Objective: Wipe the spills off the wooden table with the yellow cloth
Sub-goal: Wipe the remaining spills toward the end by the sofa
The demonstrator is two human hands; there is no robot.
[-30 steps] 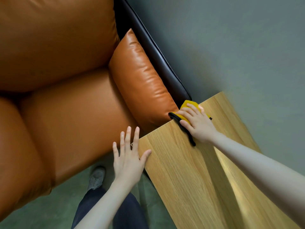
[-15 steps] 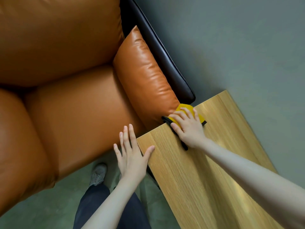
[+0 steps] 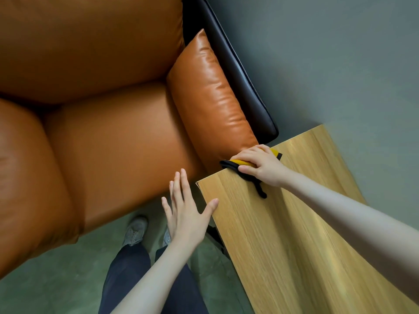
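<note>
Head view: the right hand (image 3: 260,165) lies on the yellow cloth (image 3: 242,163) at the far-left edge of the wooden worktop (image 3: 283,234), right where the board meets the orange sofa arm cushion (image 3: 210,105). Its fingers are curled over the cloth and the thumb presses at the near side, so the cloth is gripped against the wood rather than lying free. The cloth sits directly beneath that hand, bunched into a small wad. Its long axis runs along the worktop's far edge, from a dark corner hanging just off the left side to a yellow-and-black corner showing past the fingers on the right.

The cloth is mustard yellow with a black trim, and a thin black loop or cord trails from it toward the person across the wood. Most of it is hidden by the hand.

The left hand (image 3: 184,211) is spread flat, fingers straight and close together, holding nothing. It hovers off the worktop's near-left corner, with the thumb tip touching or just at the edge; which is unclear. It is well apart from the cloth.

No spill is visible on the bare wood. As a judgement, the next stroke belongs to the right hand, drawing the cloth back along the board's length.
</note>
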